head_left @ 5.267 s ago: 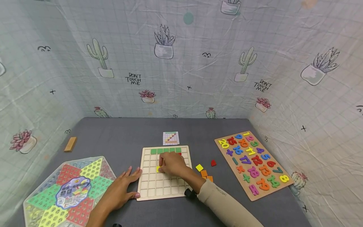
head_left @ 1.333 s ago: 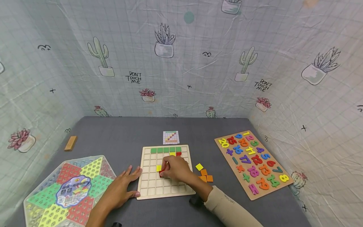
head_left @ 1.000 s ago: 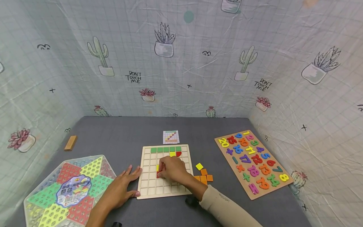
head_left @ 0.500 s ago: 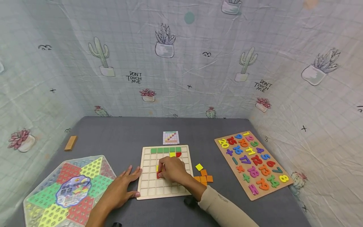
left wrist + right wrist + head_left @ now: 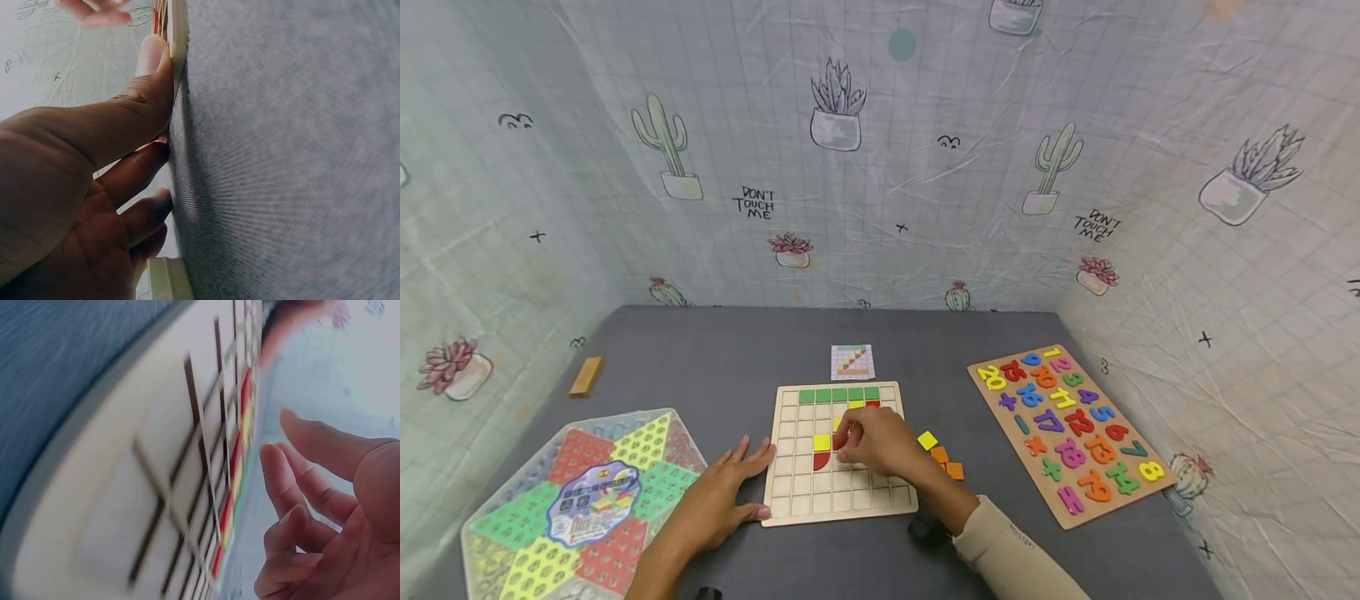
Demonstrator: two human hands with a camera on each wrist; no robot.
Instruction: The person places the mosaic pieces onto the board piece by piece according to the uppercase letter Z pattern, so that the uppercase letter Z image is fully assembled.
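My left hand [image 5: 727, 498] rests, grasping nothing, against the left edge of the grid board [image 5: 789, 506] on the tabletop [image 5: 722, 350]; my right hand [image 5: 880, 442], released, hangs above the board near the red piece [image 5: 821, 461]. Squaring corners within each cell seems wisest.

The site is serving as a screened tabletop booth; printed cloth [image 5: 880, 187] is hiding the wider room. In the head view, this cactus-patterned cloth is hanging at 12 o'clock and closing off 9 and 3. A grey-covered table [image 5: 730, 342] is filling 6 o'clock, with a number puzzle [image 5: 1071, 437] lying at 4 and a hexagonal game [image 5: 583, 504] at 8.
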